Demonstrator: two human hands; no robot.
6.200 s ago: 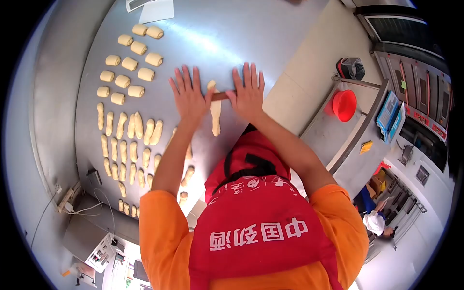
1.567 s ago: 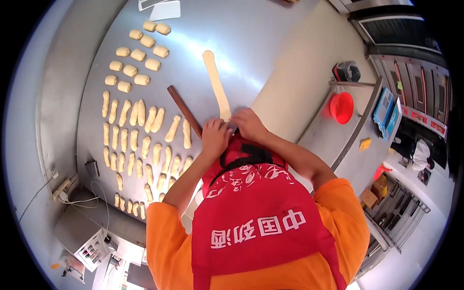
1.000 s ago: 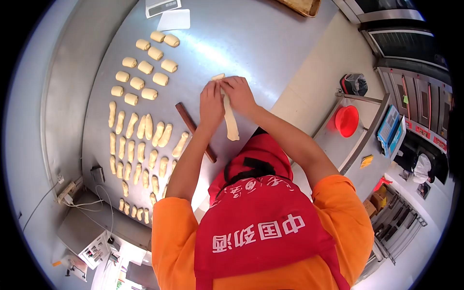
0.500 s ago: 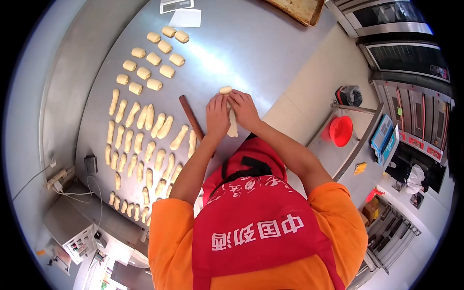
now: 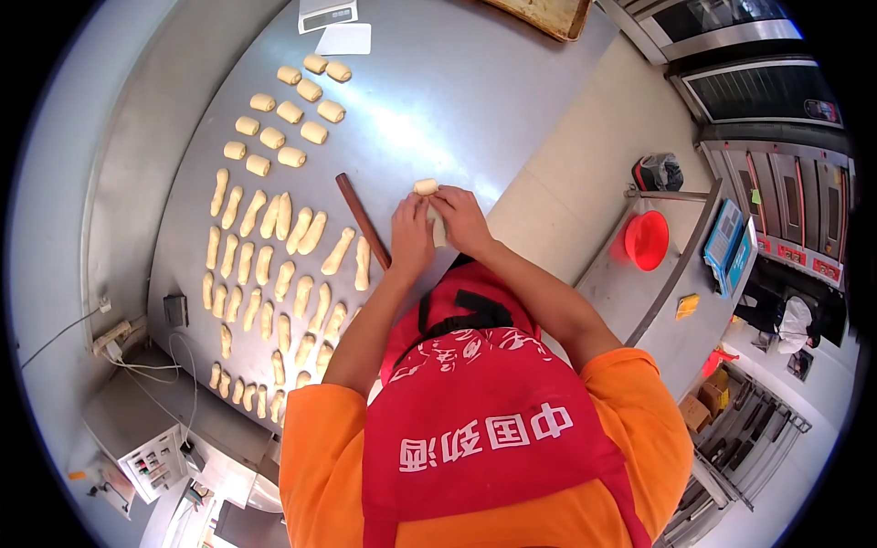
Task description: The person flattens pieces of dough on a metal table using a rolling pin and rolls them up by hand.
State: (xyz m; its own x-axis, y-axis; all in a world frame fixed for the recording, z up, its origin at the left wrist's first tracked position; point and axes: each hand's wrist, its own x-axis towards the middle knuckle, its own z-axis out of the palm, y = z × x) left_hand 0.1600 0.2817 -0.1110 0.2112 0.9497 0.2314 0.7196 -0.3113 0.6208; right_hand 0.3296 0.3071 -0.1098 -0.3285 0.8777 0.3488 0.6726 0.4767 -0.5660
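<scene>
Dough strip [image 5: 438, 225] is mostly rolled up
The roll [image 5: 426, 186] is touched by the left hand [image 5: 413, 235] and right hand [image 5: 463, 221], fingers curled; any pinch cannot be told

The apron [image 5: 498, 438] is red with white characters, the sleeves [image 5: 315, 438] orange, the bowl [image 5: 647, 240] red.

The table [image 5: 438, 91] is made of smooth, shiny metal, and bright light is bounced off it. The rolling stick [image 5: 362, 219] looks like dark brown wood. The apron [image 5: 493, 438] is made of soft red cloth with white letters printed on it. The bowl [image 5: 647, 240] looks like smooth red plastic.
</scene>
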